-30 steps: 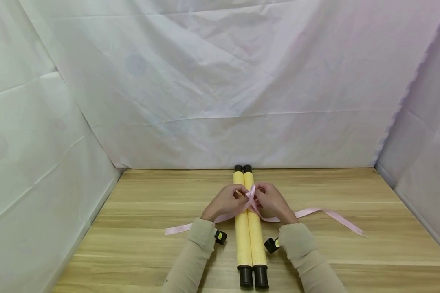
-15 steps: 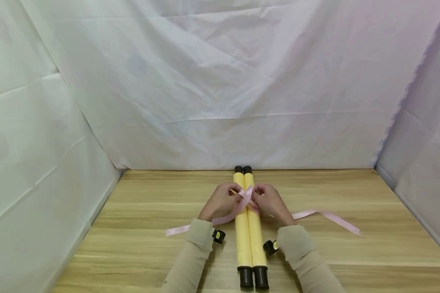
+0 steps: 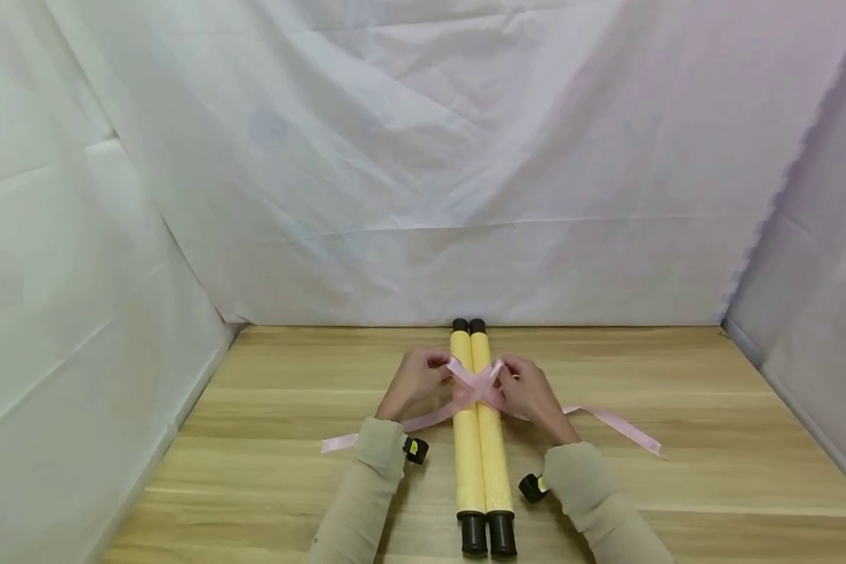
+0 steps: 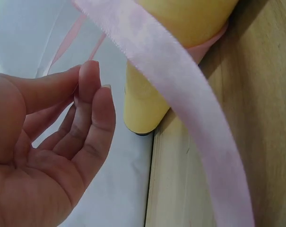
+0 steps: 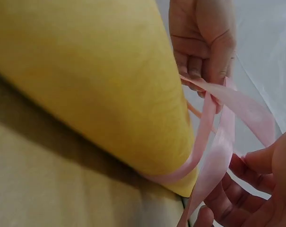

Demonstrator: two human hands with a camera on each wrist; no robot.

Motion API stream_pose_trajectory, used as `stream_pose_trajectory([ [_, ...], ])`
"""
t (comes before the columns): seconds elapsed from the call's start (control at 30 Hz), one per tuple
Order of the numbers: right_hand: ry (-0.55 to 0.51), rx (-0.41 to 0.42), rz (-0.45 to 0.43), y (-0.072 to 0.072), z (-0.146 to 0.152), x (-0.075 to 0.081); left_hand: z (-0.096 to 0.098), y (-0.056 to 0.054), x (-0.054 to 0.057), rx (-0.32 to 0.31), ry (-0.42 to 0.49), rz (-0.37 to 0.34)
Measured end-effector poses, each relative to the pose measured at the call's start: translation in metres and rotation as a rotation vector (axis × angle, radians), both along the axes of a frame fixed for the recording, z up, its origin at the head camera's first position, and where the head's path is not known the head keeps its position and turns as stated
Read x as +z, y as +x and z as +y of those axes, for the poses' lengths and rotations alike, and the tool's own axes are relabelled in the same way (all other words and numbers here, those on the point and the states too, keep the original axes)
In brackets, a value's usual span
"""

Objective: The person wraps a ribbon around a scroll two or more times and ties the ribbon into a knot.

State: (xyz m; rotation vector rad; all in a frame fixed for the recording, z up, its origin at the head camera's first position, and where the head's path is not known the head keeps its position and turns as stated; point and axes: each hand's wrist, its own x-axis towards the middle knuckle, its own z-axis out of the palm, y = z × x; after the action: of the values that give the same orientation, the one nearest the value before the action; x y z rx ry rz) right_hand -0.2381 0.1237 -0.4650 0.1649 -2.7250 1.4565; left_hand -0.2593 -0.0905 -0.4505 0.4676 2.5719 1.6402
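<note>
Two yellow scrolls (image 3: 468, 462) with black end knobs lie side by side, pointing away from me. A pink ribbon (image 3: 481, 382) runs round both and crosses on top of them. My left hand (image 3: 417, 380) pinches one ribbon loop between thumb and fingertips on the left side. On the right, my right hand (image 3: 529, 389) pinches another part of the ribbon, the two hands a little apart above the scrolls. In the right wrist view, ribbon strands (image 5: 216, 156) stretch between the left hand (image 5: 206, 42) and the right hand (image 5: 256, 184).
One ribbon tail (image 3: 340, 443) lies on the wooden table (image 3: 268, 486) to the left, the other tail (image 3: 623, 427) to the right. A white cloth wall (image 3: 423, 196) stands at the back, near the scrolls' far ends, with more cloth at both sides.
My hands have moved apart, drawing the ribbon from a raised crossing into two loops spread left and right. The right tail has been pulled inward; the scrolls stay put.
</note>
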Motion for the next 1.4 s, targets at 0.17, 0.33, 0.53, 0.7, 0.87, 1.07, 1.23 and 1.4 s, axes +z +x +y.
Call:
stream_pose_trajectory([
  [0.17,-0.099,-0.002,-0.048,0.005,0.004,-0.007,0.002,-0.001,0.000,0.057,0.103,-0.058],
  [0.33,-0.198,0.010,-0.059,0.006,0.002,-0.012,0.002,0.002,0.001,0.135,0.106,-0.097],
  [0.53,-0.226,0.052,-0.065,0.005,0.000,-0.010,0.003,0.004,-0.001,0.129,0.124,-0.201],
  [0.7,-0.241,0.080,-0.076,0.005,-0.001,-0.009,0.006,0.003,-0.005,0.070,0.164,-0.214],
  [0.87,-0.269,0.138,-0.088,0.005,0.000,-0.009,0.005,0.007,-0.006,0.043,0.026,-0.125],
  [1.07,-0.241,0.162,-0.095,0.005,0.003,-0.008,0.003,0.008,-0.005,-0.090,-0.162,-0.034],
  [1.23,-0.239,0.158,-0.100,0.005,0.005,-0.006,0.001,0.006,-0.003,-0.173,-0.193,-0.057],
  [1.4,-0.251,0.151,-0.114,0.003,0.005,-0.006,0.001,0.006,-0.002,-0.200,-0.214,-0.078],
])
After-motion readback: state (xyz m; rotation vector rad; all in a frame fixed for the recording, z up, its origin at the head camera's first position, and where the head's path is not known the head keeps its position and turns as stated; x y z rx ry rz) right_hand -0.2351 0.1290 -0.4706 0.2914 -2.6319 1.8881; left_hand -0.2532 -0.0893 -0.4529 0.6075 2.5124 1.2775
